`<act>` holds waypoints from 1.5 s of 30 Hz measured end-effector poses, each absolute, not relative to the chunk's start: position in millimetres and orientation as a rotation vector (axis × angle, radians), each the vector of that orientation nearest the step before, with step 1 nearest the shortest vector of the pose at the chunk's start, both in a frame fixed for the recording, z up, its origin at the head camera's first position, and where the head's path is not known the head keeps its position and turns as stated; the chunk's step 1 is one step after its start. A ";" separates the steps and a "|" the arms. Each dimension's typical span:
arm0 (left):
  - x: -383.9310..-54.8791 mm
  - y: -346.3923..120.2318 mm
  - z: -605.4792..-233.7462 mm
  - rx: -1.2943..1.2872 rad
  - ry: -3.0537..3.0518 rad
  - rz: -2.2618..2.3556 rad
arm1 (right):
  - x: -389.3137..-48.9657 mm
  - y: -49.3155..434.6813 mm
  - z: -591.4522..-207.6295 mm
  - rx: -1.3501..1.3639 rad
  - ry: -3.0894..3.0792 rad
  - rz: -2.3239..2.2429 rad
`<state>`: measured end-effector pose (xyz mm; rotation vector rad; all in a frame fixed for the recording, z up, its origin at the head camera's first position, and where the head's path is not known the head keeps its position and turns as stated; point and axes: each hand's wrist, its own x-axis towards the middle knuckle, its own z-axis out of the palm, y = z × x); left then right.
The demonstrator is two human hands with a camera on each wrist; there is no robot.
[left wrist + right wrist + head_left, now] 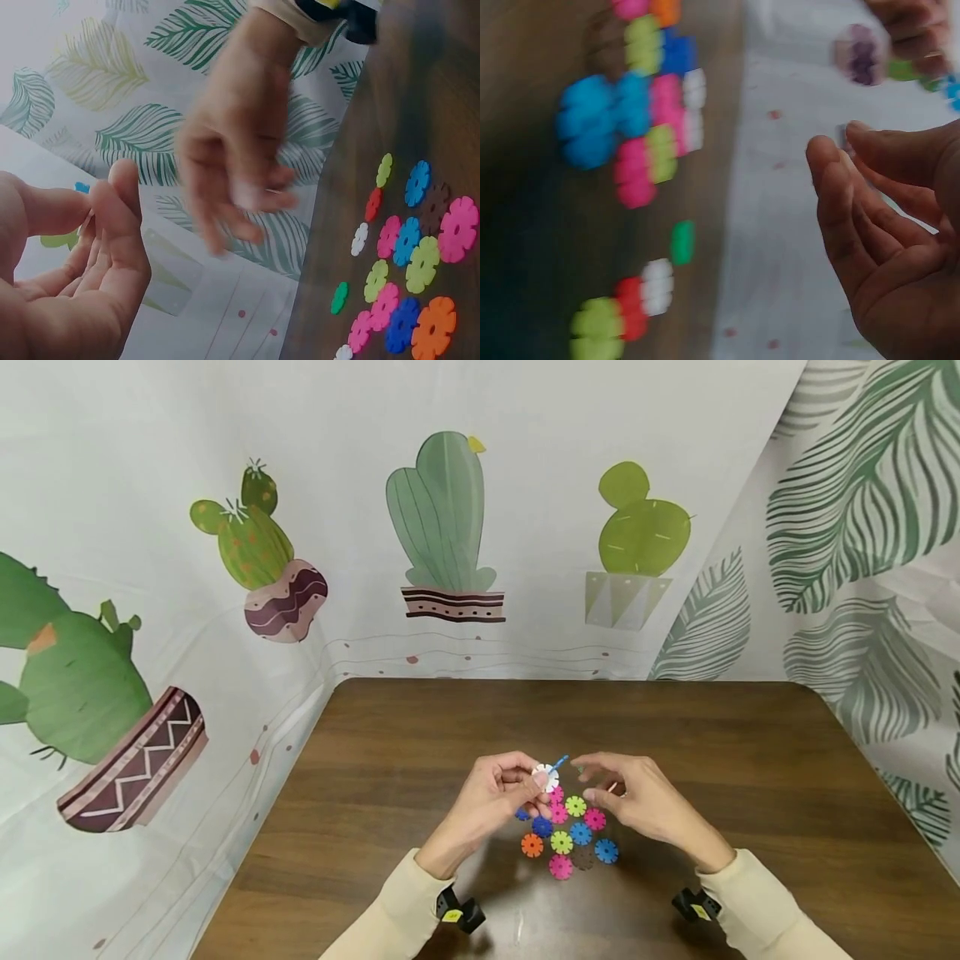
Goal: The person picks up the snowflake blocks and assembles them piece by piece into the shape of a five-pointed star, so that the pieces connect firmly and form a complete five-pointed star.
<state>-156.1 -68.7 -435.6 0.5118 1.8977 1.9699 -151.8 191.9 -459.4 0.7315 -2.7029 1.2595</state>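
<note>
My left hand (501, 789) pinches a white notched plastic disc (551, 781) between thumb and fingers, above the table. A blue notched disc (558, 763), seen nearly edge-on, stands across the white one at its upper right. In the right wrist view this blue disc (952, 91) shows at the edge beside the left fingers. Just to the right, my right hand (643, 795) hovers with bent, relaxed fingers, its thumb apart from the index finger. I see nothing held in it. Below both hands lie loose discs, including a pink disc (560, 867) and an orange disc (532, 845).
Several more discs lie flat on the brown wooden table, among them a red disc (373, 204), a green disc (340, 298) and a brown disc (582, 857). A white cloth (540, 527) printed with cacti hangs behind the table's far edge.
</note>
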 end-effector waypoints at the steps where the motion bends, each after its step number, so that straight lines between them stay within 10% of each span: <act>1: -156.0 -69.0 -435.5 0.502 1.899 1.977 | -154.2 193.5 -466.8 0.739 -2.741 1.241; 45: -156.2 -76.4 -434.2 0.445 1.900 2.066 | -156.0 209.1 -505.4 0.683 -2.896 1.325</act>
